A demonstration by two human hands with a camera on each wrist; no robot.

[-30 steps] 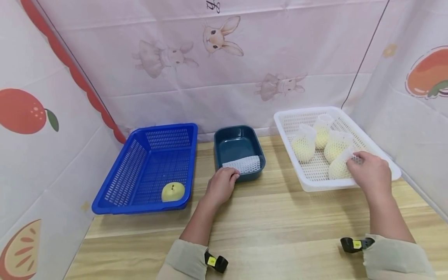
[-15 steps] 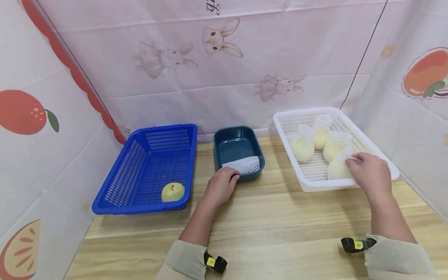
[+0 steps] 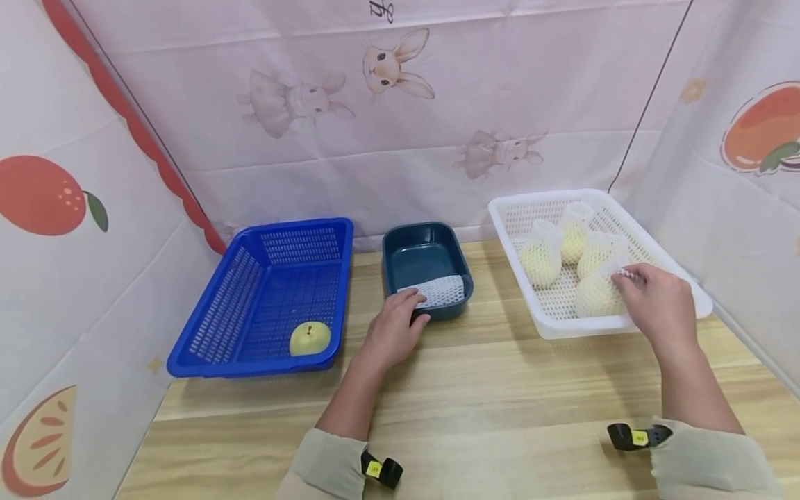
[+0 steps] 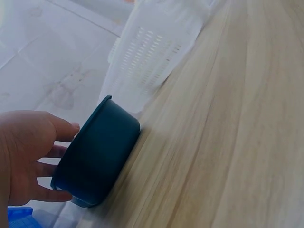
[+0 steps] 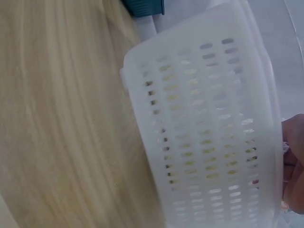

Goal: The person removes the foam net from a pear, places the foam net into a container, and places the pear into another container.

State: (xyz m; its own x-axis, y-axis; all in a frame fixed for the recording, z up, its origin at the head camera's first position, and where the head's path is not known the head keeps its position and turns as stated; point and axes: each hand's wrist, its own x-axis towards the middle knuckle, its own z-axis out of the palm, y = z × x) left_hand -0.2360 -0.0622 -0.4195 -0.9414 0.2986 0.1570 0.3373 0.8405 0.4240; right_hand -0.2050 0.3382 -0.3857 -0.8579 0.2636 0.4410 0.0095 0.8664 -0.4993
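My right hand (image 3: 662,302) pinches the loose top end of a white foam fruit net (image 3: 596,292) with a pale yellow-green round fruit inside. That netted fruit sits at the front of the white basket (image 3: 550,333), beside several others in nets (image 3: 541,264). In the right wrist view, the basket wall hides most of the work, and the fingers (image 5: 294,161) show past its rim. My left hand (image 3: 394,333) is at the front left of the dark green tray (image 3: 425,260), fingers reaching over the rim to a flat foam net (image 3: 440,292), thumb apart.
A blue basket (image 3: 346,278) on the left holds one bare yellow-green fruit (image 3: 310,338) with a short stem. The wooden table (image 3: 500,417) meets a printed cloth wall at the back, with more cloth at both sides.
The netted fruit in my right hand has shifted slightly left. My left fingers have spread and moved slightly further over the foam net in the green tray.
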